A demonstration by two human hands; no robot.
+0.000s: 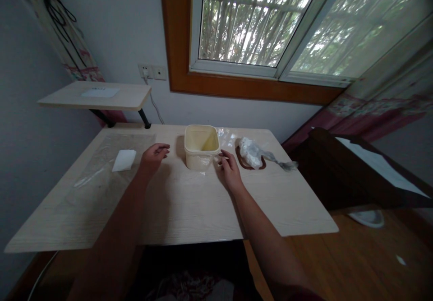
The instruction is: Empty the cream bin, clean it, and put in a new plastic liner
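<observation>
A cream plastic bin point(199, 160) with a squarish opening and a ribbed lower wall stands upright towards the back of the table. My left hand point(154, 155) hovers to its left, apart from it, fingers extended and nothing in them. Close by the bin's right wall is my right hand point(230, 168), its fingers loosely bent and apart; I cannot tell whether the fingertips touch the bin. Right of that hand lies a knotted clear plastic bag point(250, 152) with whitish contents and a twisted tail. A brown band point(241, 162) curves around its base.
A white folded piece point(124, 160) rests on a clear plastic sheet point(96, 161) at the table's left. A raised shelf point(67, 95) on black supports occupies the back left corner. The wall and window are behind; dark furniture point(338, 174) stands to the right.
</observation>
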